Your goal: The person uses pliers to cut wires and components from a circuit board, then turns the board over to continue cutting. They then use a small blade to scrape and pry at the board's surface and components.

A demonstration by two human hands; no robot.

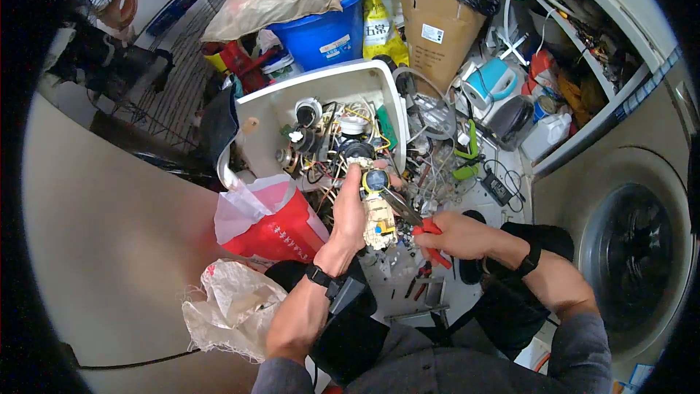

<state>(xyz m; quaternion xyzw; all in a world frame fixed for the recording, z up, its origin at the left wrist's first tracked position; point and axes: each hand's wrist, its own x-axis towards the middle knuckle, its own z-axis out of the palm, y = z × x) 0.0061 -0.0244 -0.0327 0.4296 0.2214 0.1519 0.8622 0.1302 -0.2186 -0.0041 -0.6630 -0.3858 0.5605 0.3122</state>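
Observation:
In the middle of the view my left hand (350, 208) is closed around a cream plastic part (379, 222) with a round dark component (375, 180) at its top. Red-handled pliers (430, 230) are gripped in my right hand (463, 235), their jaws pointing up and left against or close beside the round component. Just beyond my left hand stands a white bin (248, 131) holding wires, motors and a green board (385, 128). Whether the jaws grip anything is too small to tell.
A red bag (273, 230) and a white woven sack (233, 306) lie at the left. Behind are a blue bucket (321, 36) and a cardboard box (441, 36). Loose cables and another red-handled tool (421, 281) lie on the floor. A washing machine (627, 241) stands right.

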